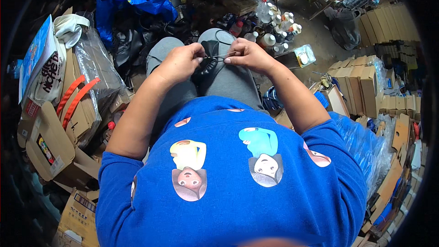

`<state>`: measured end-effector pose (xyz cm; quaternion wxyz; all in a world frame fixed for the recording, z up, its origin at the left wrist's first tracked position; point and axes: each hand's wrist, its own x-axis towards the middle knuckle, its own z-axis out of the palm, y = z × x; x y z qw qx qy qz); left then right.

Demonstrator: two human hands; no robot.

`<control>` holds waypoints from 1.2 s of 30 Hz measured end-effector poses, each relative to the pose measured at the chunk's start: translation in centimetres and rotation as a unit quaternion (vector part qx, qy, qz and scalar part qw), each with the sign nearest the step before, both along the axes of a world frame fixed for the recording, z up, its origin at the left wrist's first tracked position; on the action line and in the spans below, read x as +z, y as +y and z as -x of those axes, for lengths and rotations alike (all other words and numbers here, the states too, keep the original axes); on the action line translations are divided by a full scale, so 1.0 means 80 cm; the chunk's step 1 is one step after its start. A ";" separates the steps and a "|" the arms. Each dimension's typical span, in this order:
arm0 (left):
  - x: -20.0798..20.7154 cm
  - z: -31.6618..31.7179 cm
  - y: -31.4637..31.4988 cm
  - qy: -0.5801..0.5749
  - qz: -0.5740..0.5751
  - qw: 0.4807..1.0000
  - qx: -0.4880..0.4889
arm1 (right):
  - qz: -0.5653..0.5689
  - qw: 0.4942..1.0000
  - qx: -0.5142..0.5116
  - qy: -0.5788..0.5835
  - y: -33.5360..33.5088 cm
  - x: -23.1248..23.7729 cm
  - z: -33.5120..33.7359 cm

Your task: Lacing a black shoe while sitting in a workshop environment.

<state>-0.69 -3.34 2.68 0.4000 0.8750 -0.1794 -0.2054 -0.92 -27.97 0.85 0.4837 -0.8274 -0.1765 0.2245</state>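
On my grey-trousered lap (235, 84) rests a small black leather-like piece (209, 67) with a ridged, gathered edge; it looks like a shoe upper. My left hand (178, 65) is closed at its left side, thumb and fingers pinching its edge. Across from it, my right hand (251, 55) pinches a thin dark strand (220, 56) that runs toward the black piece. Whether a needle is on that strand is too small to tell. A dark cord loop (224, 31) curves over the knee above the piece.
Several bottles (274, 32) stand on the floor ahead to the right. A blue bag (137, 0) lies ahead left among black scraps. Cardboard boxes (50, 146) crowd my left side; stacked cardboard (359, 80) and blue plastic sheeting (354, 142) line my right.
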 end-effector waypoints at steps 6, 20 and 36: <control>0.008 -0.002 -0.008 -0.033 -0.024 0.997 -0.060 | -0.012 0.999 -0.041 0.018 -0.031 0.042 0.019; -0.005 -0.006 -0.002 -0.095 -0.015 0.992 -0.086 | 0.377 0.845 0.157 -0.344 0.030 0.076 0.000; 0.016 0.018 0.103 -0.186 -0.044 0.980 -0.047 | 0.208 0.972 -0.108 -0.037 -0.089 0.035 -0.009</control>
